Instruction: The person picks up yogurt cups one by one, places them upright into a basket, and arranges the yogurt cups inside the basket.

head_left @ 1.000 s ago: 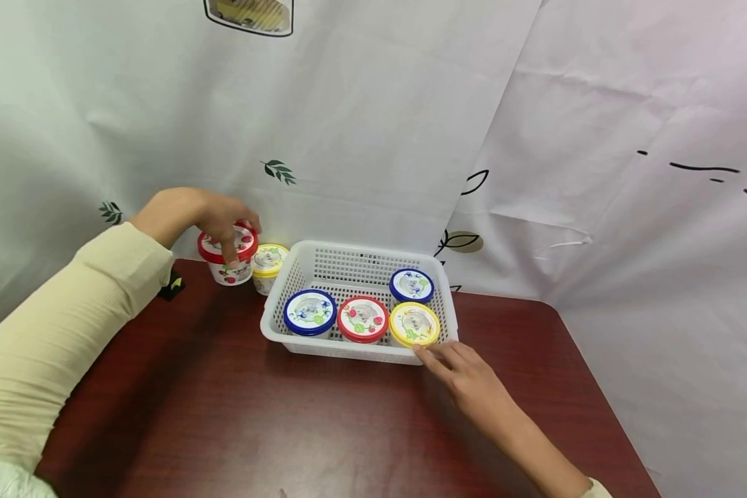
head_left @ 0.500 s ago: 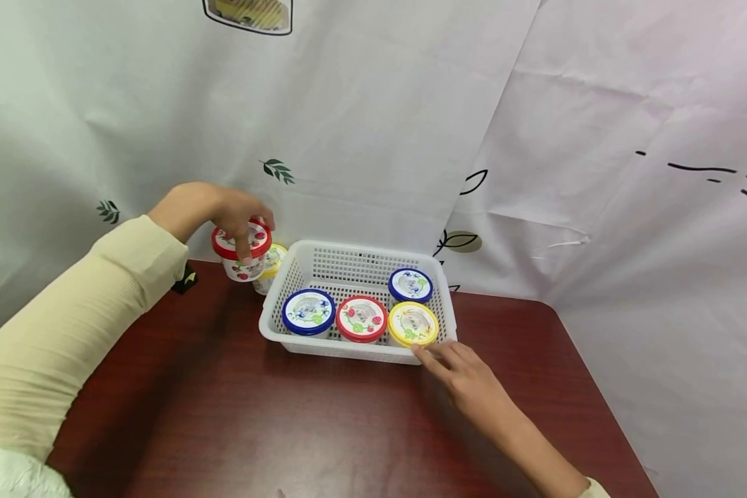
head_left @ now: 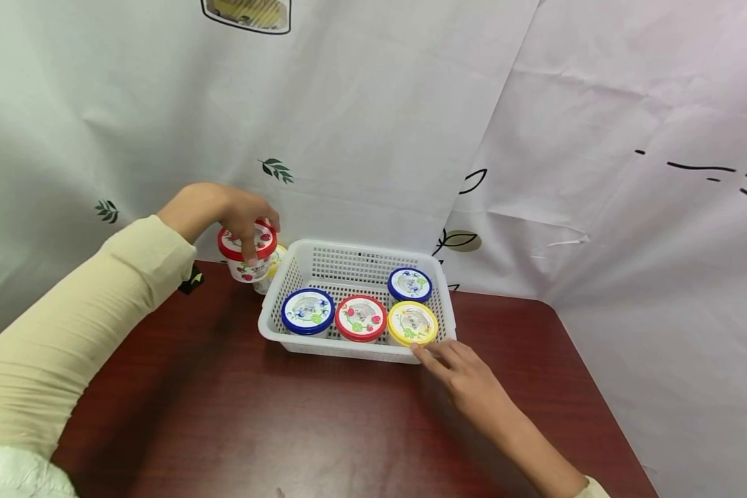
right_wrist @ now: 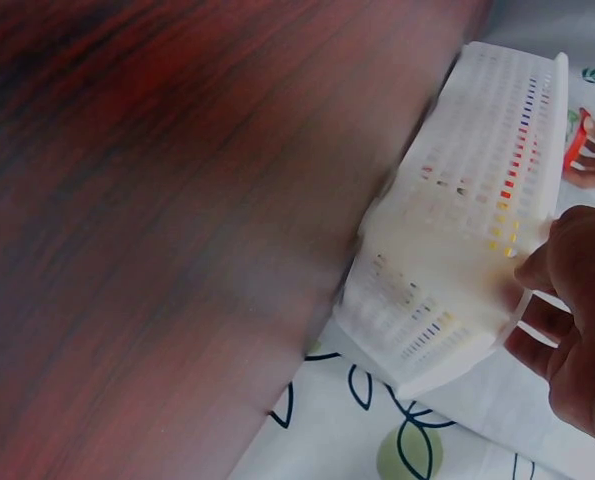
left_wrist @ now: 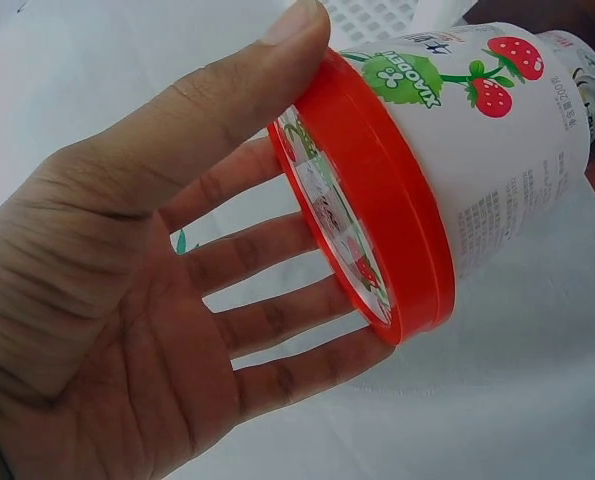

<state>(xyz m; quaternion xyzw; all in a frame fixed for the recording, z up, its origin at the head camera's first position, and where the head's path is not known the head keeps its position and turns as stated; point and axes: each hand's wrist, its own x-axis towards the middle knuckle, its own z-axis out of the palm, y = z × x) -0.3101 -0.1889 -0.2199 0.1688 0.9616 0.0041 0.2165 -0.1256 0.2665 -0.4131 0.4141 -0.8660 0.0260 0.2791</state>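
My left hand [head_left: 236, 211] grips a paper tub with a red lid [left_wrist: 387, 200], thumb on one side of the lid and fingers on the other. Strawberries are printed on the tub. In the head view it hangs just left of a white plastic basket [head_left: 355, 351], partly covering a yellow-lidded tub [head_left: 277, 257]. At the basket's front right corner, my right hand [head_left: 463, 373] holds the rim, thumb outside. Inside the basket stand a blue-lidded tub [head_left: 308, 311], a red-lidded tub [head_left: 361, 318], a yellow-lidded tub [head_left: 413, 324] and another blue-lidded tub [head_left: 410, 284].
The dark red-brown table [head_left: 324, 422] extends in front of the basket. Behind it hangs a white cloth [head_left: 373, 138] with printed leaves. A small black-and-yellow patch [head_left: 191, 280] shows near the left sleeve, its kind unclear.
My left hand has carried the red-lidded tub rightward towards the basket, covering more of the yellow-lidded tub behind. My right hand has stayed at the basket's corner.
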